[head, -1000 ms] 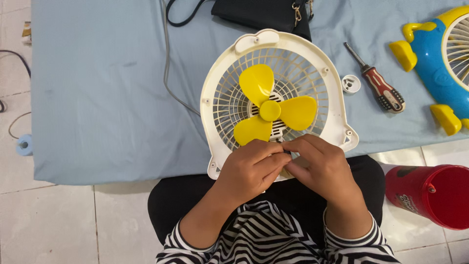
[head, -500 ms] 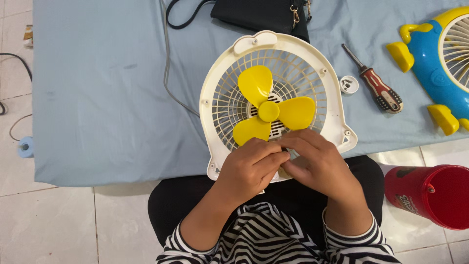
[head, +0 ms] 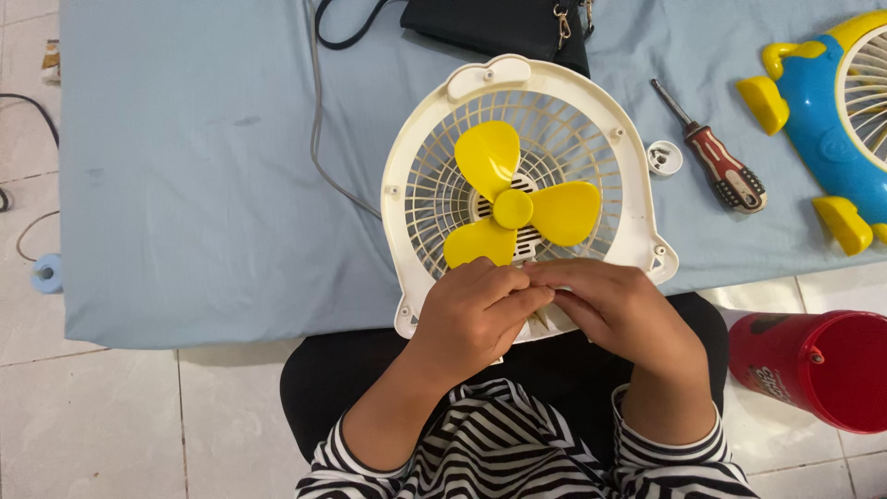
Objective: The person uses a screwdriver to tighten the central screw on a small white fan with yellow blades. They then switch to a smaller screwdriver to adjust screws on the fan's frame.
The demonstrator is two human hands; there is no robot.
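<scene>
I see my left hand point(head: 476, 314) and my right hand point(head: 619, 310) meeting at the near edge of the cream fan housing point(head: 420, 185), fingertips pressed together over its lower rim. Whatever small part they pinch there is hidden, so I cannot tell what sits inside either grip. The housing lies flat on the blue-covered surface point(head: 203, 185), its lower rim jutting past the edge toward my lap, directly beneath and just beyond both grips. The yellow blade point(head: 517, 208) sits at the housing's centre, just above my knuckles; its lowest lobe nearly touches my left fingers.

Up and to the right of my right grip lies a small white cap point(head: 663, 157), with a red-handled screwdriver point(head: 716, 162) just beside it. Further right is a blue and yellow fan body point(head: 832, 102), cut off by the frame. Well beyond the grips a black bag point(head: 490, 28) rests at the far edge. On the floor, right of my right wrist, stands a red bucket point(head: 818, 370); I cannot make out anything in it.
</scene>
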